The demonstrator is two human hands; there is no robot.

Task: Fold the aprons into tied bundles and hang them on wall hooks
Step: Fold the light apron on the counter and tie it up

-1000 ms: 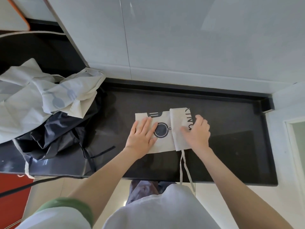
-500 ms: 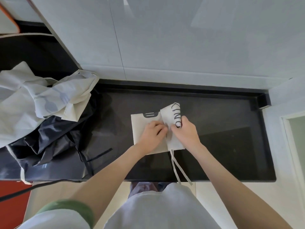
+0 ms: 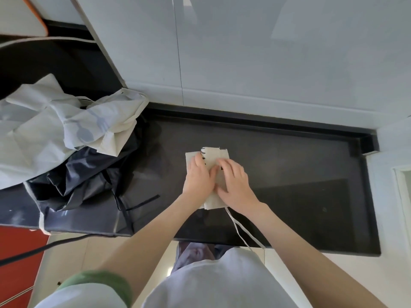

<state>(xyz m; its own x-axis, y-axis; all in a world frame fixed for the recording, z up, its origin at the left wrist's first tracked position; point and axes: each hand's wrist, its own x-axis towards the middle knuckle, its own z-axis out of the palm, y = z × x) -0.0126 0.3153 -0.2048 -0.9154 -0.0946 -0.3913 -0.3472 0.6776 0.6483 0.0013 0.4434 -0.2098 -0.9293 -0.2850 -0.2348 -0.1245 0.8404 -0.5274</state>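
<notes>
I count three aprons on the counter. The folded apron, cream, lies near the middle, closer to the front edge than to the wall. Both hands are on it: the left hand and the right hand lie flat, fingers nearly straight, pressing the cloth and gripping nothing. Two ties trail from its near corner over the front edge. At the left end, a pale apron lies crumpled on a dark apron. The pale one shows a spoon-and-fork print. The hands mostly cover the black print on the folded apron, and I cannot read it. One black cable runs below the front edge at left.
</notes>
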